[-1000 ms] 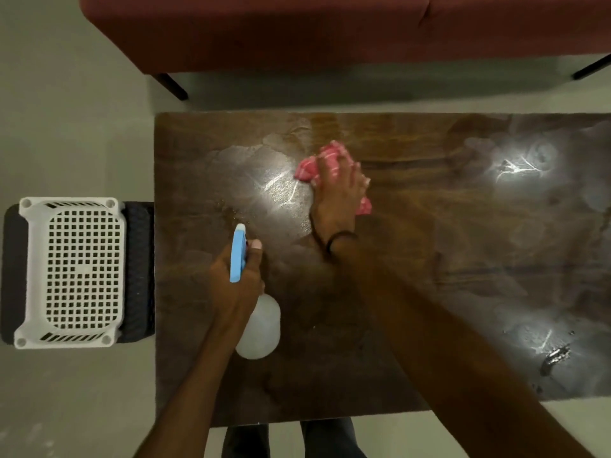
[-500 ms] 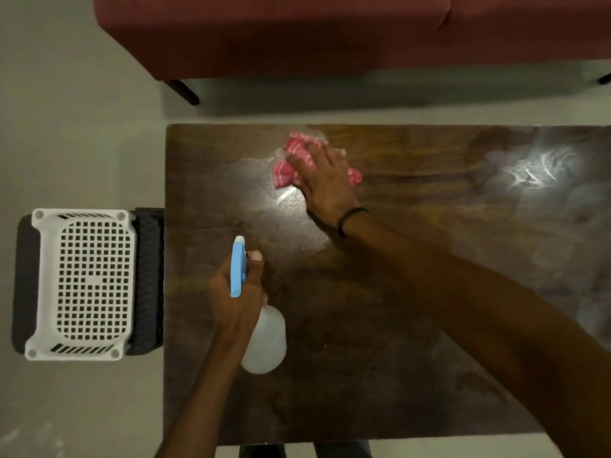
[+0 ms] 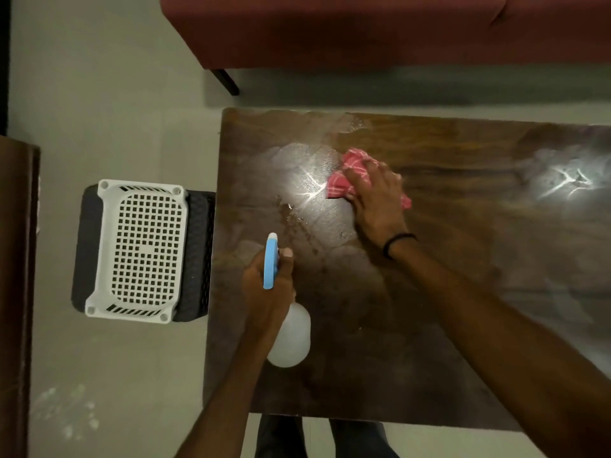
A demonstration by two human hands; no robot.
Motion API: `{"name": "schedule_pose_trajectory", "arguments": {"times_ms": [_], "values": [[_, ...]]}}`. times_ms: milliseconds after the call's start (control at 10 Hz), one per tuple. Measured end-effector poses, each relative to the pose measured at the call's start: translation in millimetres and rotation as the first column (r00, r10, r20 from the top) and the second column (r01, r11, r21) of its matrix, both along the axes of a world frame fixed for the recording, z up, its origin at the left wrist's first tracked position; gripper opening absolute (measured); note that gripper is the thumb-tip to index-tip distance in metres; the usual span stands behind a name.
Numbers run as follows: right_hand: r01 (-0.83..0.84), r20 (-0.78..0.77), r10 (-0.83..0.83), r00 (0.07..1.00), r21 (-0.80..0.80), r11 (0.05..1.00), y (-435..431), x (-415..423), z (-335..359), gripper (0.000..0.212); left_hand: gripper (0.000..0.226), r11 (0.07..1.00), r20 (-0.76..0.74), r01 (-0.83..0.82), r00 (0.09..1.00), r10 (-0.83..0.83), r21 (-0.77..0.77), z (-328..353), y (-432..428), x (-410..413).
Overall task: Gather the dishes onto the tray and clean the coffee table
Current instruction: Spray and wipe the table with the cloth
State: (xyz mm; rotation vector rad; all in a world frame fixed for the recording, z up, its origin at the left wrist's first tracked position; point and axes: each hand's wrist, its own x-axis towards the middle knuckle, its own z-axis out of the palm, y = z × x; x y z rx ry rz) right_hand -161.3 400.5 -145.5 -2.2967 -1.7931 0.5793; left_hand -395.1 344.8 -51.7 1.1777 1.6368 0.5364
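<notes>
Pressing pink cloth flat with right grip — fingers spread — to rub wet table toward its far edge. Clutching spray bottle in left grip, ready to squirt.

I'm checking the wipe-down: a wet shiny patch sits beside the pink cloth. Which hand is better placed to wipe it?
The right hand: it presses the pink checked cloth on the dark wooden coffee table, right beside the wet patch. The left hand grips the blue-topped white spray bottle.

One table, one cloth, one spray bottle, one basket, one sofa.
</notes>
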Motion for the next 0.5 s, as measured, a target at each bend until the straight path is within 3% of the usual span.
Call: {"name": "schedule_pose_trajectory", "arguments": {"times_ms": [100,200,300,500], "values": [[0.217,0.001,-0.217,0.976,-0.012,0.976,-44.5,9.9,-11.0,0.048,0.031,0.996,-0.101,0.034,0.995,-0.026,0.083,2.4,-3.4,-9.2],[0.29,0.032,-0.29,0.957,-0.025,0.957,-69.1,15.3,-12.7,0.047,0.031,0.997,-0.159,-0.013,0.987,0.026,0.081,-3.3,-9.9,-12.7],[0.317,0.037,-0.316,0.948,-0.015,0.948,-66.9,5.4,-19.5,0.047,0.034,0.997,-0.057,-0.019,0.998,0.014,-0.074,-14.8,-17.2,-21.6],[0.353,0.062,-0.352,0.934,0.002,0.936,-68.0,-2.4,-20.6,0.048,0.035,0.996,-0.006,-0.007,1.0,0.007,-0.093,-14.1,-35.9,-27.8]]}}
